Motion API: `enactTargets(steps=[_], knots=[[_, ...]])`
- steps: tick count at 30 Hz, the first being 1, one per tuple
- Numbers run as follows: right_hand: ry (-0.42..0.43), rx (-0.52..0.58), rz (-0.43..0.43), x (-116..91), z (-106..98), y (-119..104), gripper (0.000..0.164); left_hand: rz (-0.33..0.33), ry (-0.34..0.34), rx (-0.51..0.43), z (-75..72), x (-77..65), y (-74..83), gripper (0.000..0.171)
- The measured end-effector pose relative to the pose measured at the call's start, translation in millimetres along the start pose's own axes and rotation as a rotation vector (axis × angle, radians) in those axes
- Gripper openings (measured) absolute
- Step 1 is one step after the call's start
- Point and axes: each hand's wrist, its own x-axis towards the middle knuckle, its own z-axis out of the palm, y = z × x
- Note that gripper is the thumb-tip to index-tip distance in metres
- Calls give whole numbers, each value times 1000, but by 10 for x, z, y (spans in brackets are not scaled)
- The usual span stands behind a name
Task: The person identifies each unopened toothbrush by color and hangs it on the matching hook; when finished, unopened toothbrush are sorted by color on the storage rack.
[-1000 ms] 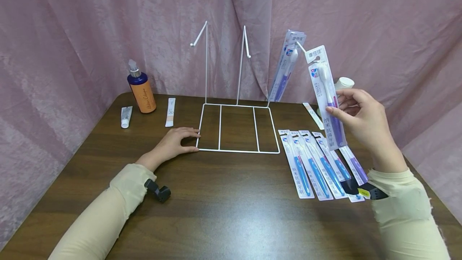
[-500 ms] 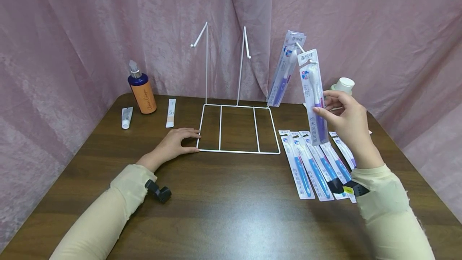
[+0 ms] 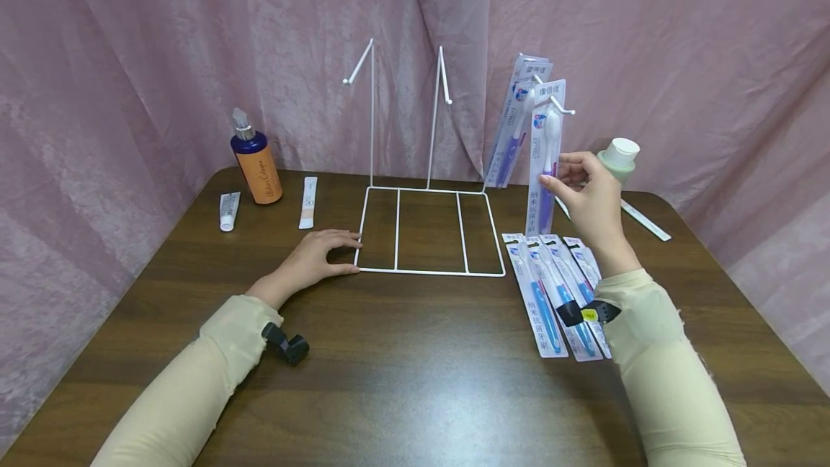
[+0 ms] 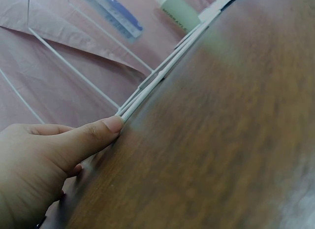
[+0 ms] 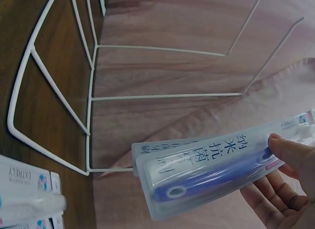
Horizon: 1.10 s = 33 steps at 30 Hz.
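Note:
My right hand (image 3: 591, 189) pinches a packaged purple toothbrush (image 3: 541, 164) upright, thumb in front and fingers behind. At its top, the white rack's right hook (image 3: 563, 107) comes out through the card's hole. Behind it, on the same hook, hang more packaged toothbrushes (image 3: 512, 128). In the right wrist view the held toothbrush (image 5: 206, 175) overlaps a hanging one. My left hand (image 3: 318, 254) rests at the left front corner of the wire rack's base (image 3: 428, 272); the thumb (image 4: 106, 129) touches the frame in the left wrist view.
Several packaged blue toothbrushes (image 3: 545, 308) lie beneath my right forearm. A green bottle with a white cap (image 3: 621, 153) stands behind that hand, near a white strip (image 3: 645, 220). At left are an orange bottle (image 3: 258, 171), a small tube (image 3: 229, 211) and a sachet (image 3: 308, 202).
My right hand has moved left with the purple toothbrush, from in front of the right hook until the hook pokes through its card. My left hand has stayed on the rack.

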Motion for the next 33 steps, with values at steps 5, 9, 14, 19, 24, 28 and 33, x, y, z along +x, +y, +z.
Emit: enactTargets(steps=[5, 9, 14, 19, 24, 28, 33], knots=[[19, 49, 4, 89, 129, 19, 38, -5, -3, 10, -3, 3, -3, 50], [29, 48, 24, 160, 218, 48, 38, -10, -6, 12, -11, 1, -5, 50], [37, 62, 39, 246, 332, 83, 36, -14, -11, 12, -10, 2, -8, 50], [49, 53, 59, 320, 418, 95, 36, -13, -4, 9, 7, 3, -25, 50], [68, 55, 93, 384, 483, 121, 35, -2, -2, 19, 18, 12, -40, 49], [71, 67, 91, 421, 529, 157, 38, -2, -5, 28, 20, 19, -38, 48], [59, 60, 97, 454, 562, 173, 39, 6, -5, 28, 18, 18, -22, 48]])
